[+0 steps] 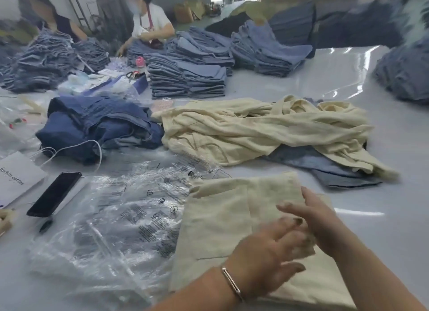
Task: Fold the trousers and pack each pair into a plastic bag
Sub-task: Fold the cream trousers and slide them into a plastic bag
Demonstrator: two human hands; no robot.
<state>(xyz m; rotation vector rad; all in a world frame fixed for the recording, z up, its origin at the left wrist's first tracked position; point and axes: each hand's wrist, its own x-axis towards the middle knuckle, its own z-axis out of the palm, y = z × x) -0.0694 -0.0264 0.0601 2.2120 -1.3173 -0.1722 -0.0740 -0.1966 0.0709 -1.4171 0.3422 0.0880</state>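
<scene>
A folded pair of cream trousers (222, 217) lies on the white table in front of me. My left hand (271, 248), with a bracelet on its wrist, lies on the cloth with fingers spread and blurred by motion. My right hand (311, 213) grips a folded edge of the same trousers at their right side. A heap of clear printed plastic bags (120, 220) lies just left of the trousers. More unfolded cream trousers (267, 129) are piled behind, over some blue denim.
A black phone (54, 193) and a white paper bag (16, 173) lie at the left. A crumpled dark blue pile (97, 122) sits behind the bags. Stacks of folded denim (188, 78) fill the far table, where two people work.
</scene>
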